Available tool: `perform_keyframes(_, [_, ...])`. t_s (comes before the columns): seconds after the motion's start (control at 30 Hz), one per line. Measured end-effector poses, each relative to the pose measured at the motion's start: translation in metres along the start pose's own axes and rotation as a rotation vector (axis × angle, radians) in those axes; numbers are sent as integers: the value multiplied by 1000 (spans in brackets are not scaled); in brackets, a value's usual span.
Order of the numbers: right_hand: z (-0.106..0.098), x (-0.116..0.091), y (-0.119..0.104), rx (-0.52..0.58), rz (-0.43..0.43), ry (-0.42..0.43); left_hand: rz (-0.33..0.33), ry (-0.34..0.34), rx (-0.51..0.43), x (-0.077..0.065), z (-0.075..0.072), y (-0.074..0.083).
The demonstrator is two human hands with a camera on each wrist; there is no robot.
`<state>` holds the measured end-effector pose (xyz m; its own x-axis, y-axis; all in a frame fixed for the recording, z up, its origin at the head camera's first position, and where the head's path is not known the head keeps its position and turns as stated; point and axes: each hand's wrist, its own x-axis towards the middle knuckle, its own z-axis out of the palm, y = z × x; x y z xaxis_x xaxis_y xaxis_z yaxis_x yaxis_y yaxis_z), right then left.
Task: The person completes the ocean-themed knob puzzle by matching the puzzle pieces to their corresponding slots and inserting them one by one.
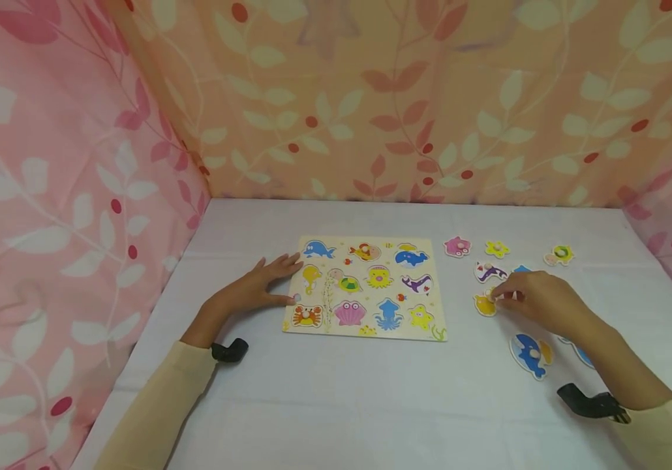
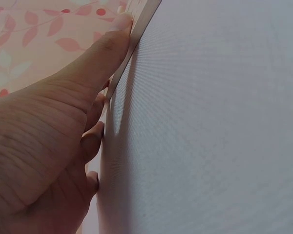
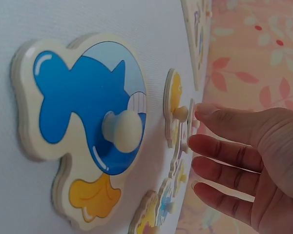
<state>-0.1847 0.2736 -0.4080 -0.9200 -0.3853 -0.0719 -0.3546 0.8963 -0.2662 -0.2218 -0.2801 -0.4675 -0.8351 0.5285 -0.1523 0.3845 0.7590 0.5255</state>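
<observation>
My left hand [image 1: 259,287] is at the left side of a wooden peg-puzzle board [image 1: 365,334], its fingers spread; the thumb lies along the board's edge in the left wrist view. The board shows printed sea animals, among them a crab and an octopus. On the right, my right hand [image 1: 538,300] reaches over the loose pieces, fingertips close to the knob of a yellow puzzle piece [image 1: 484,305]. In the right wrist view, that yellow piece [image 3: 175,92] lies on the cloth, and my thumb and fingers stand apart just beyond its knob.
A blue whale piece [image 1: 528,356] with a knob lies nearer me, with another blue piece [image 1: 582,352] partly under my right forearm. Behind are a pink piece [image 1: 457,247], a yellow flower-shaped piece [image 1: 497,249], a purple piece [image 1: 490,271] and a green turtle piece [image 1: 560,254]. Patterned curtains enclose the white table.
</observation>
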Motion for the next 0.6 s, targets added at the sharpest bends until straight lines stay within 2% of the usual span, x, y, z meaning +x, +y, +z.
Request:
perform_keyframes(0.17, [2,3,2,-18,-36,7,-2,-7,3,1,-1,1])
perform_keyframes(0.6, [4,13,6,-34,-34,-15,-9,-16,-3,0,-2,1])
